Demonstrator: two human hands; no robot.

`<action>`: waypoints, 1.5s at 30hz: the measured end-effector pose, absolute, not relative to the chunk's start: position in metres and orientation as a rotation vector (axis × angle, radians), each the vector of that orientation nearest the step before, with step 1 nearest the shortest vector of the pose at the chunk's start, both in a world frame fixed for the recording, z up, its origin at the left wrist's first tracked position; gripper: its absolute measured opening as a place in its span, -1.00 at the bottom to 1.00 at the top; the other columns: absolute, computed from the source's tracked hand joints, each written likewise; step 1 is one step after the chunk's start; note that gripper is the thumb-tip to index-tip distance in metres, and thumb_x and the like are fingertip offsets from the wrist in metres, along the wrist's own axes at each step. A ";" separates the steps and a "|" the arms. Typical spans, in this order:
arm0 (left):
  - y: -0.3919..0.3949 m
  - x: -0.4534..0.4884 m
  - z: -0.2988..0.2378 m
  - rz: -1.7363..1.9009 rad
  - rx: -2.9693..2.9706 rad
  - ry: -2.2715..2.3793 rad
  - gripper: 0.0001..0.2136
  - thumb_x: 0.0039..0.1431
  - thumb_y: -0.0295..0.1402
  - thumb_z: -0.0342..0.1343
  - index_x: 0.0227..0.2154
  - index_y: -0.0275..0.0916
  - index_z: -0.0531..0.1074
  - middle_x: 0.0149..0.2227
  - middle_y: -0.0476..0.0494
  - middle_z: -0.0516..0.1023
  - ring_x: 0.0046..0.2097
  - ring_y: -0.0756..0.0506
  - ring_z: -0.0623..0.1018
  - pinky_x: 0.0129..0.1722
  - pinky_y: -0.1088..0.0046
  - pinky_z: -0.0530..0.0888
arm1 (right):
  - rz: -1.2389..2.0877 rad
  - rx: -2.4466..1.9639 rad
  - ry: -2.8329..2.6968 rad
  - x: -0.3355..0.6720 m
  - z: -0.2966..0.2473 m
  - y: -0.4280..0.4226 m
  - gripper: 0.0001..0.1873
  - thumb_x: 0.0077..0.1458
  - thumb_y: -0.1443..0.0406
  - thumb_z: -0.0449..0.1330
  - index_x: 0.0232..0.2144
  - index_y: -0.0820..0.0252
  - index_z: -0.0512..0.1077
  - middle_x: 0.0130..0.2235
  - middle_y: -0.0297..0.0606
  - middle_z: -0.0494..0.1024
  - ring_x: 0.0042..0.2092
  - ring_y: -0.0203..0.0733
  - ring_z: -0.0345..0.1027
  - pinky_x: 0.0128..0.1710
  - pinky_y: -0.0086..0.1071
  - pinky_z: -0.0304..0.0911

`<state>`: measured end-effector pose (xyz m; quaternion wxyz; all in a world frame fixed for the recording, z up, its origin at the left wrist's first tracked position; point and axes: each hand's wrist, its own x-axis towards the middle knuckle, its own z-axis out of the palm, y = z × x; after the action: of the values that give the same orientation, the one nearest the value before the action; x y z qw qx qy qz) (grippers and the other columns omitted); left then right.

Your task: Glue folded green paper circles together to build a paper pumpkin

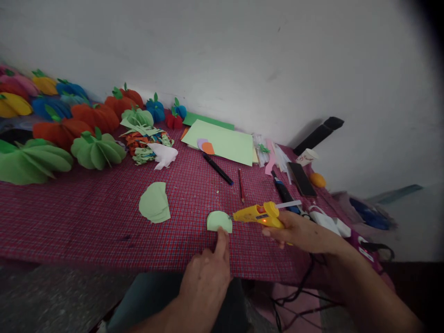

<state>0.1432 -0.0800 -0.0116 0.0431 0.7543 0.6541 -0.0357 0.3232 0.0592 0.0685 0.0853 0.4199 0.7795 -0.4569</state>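
Observation:
My right hand [298, 231] grips a yellow glue gun [258, 214] with its nozzle at the right edge of a small light-green folded paper piece [219, 221] on the red checked tablecloth [86, 217]. My left hand [208, 275] has its index finger stretched out, pressing the lower edge of that paper piece; the other fingers are curled. A stack of light-green rounded paper cut-outs [154, 202] lies to the left of it.
Paper pumpkins in green [97, 150], orange [95, 115], blue and yellow line the back left. Paper scraps [145, 138], green sheets [222, 141], a black marker [218, 169], a red pencil [241, 185], a phone [301, 179] and a cable [298, 296] are around.

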 end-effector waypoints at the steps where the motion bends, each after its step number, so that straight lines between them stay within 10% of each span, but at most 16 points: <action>1: -0.080 0.143 -0.012 -0.106 2.308 2.000 -0.45 0.06 -0.47 0.00 0.17 -0.34 0.15 0.19 -0.38 0.22 -0.47 -0.05 0.53 -0.60 0.40 0.53 | -1.380 1.247 2.318 0.324 0.069 0.059 -0.60 0.09 0.01 0.07 -0.20 0.21 0.35 -0.47 -0.38 0.32 -0.51 -0.34 0.22 -0.50 -0.46 0.23; 45: -0.082 0.144 -0.012 -0.066 2.336 2.028 -0.46 0.05 -0.48 0.03 0.15 -0.36 0.19 0.16 -0.41 0.26 -0.49 -0.03 0.52 -0.62 0.43 0.51 | -1.390 1.202 2.268 0.331 0.076 0.040 -0.63 0.09 0.00 0.06 -0.26 0.18 0.34 -0.45 -0.35 0.34 -0.48 -0.30 0.26 -0.47 -0.44 0.28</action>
<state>0.1437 -0.0819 -0.0115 0.0237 0.7547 0.6553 -0.0215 0.3310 0.0402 0.0764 0.1110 0.4091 0.7722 -0.4734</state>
